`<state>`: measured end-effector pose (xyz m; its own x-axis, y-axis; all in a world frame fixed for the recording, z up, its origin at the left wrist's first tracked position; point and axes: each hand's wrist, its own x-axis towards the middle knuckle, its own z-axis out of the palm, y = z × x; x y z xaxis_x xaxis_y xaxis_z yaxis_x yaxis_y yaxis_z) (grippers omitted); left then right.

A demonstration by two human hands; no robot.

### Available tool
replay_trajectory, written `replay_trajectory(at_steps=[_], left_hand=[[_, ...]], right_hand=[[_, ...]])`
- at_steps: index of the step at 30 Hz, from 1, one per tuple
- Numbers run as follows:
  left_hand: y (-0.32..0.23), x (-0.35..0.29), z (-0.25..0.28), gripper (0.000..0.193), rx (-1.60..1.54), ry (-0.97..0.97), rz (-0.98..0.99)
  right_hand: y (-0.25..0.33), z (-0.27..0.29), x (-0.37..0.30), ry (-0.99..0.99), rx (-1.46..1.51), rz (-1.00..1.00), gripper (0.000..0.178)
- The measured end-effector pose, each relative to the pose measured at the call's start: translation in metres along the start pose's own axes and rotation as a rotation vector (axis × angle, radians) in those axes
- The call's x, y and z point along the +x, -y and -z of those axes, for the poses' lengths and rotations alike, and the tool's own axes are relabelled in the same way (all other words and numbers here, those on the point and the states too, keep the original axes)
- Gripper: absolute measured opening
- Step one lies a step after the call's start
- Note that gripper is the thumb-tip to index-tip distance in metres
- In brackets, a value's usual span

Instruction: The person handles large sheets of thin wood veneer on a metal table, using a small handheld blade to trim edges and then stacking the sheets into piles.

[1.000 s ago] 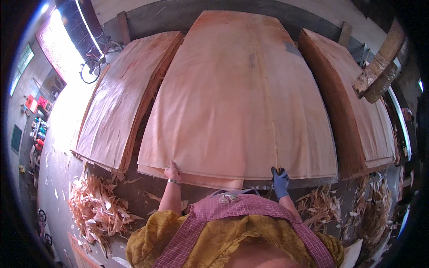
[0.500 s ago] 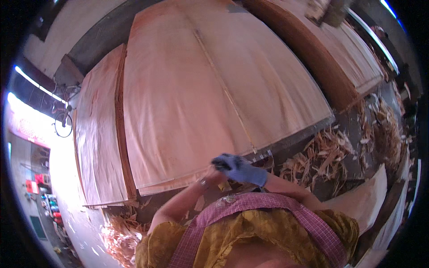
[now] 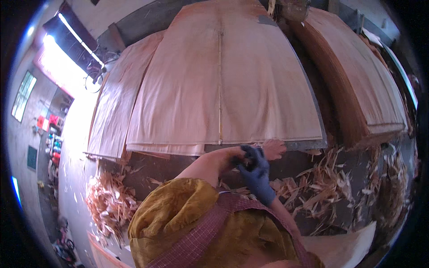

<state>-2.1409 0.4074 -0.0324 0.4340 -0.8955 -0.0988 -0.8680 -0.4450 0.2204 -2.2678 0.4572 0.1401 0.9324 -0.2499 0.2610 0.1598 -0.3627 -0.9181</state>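
My bare left hand (image 3: 273, 149) reaches across to the right, just off the near edge of a large stack of thin wood veneer sheets (image 3: 178, 94). Its fingers look curled in, with nothing seen in them. A blue-grey glove with dark patches covers my right hand (image 3: 255, 172), which is wrapped round my left forearm (image 3: 214, 161) near the wrist. The glove hides part of that forearm. Lengthwise on the stack's top sheet lies a thin wooden stick (image 3: 220, 89), its near end close to the front edge.
Further veneer stacks stand at the left (image 3: 118, 98) and right (image 3: 357, 76). Heaps of torn veneer scraps lie on the floor at left (image 3: 111, 203) and right (image 3: 324, 183). A pale curved sheet (image 3: 346, 245) is at lower right. Beyond the left stack stands a bicycle (image 3: 94, 80).
My left arm has swung across to the right. My gloved right hand has shifted from my left hand to my left forearm. The view has turned, with the stacks now straighter ahead.
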Motion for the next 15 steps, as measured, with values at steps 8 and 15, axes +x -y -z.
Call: replay_trajectory(at_steps=[8,15], left_hand=[[-0.041,0.105,-0.005,0.082,-0.018,-0.081,0.02],[-0.084,0.176,-0.024,0.087,-0.025,-0.157,0.143]], right_hand=[[-0.074,0.141,-0.065,-0.284,-0.158,-0.335,0.024],[-0.157,0.213,-0.157,-0.45,-0.215,-0.797,0.021]])
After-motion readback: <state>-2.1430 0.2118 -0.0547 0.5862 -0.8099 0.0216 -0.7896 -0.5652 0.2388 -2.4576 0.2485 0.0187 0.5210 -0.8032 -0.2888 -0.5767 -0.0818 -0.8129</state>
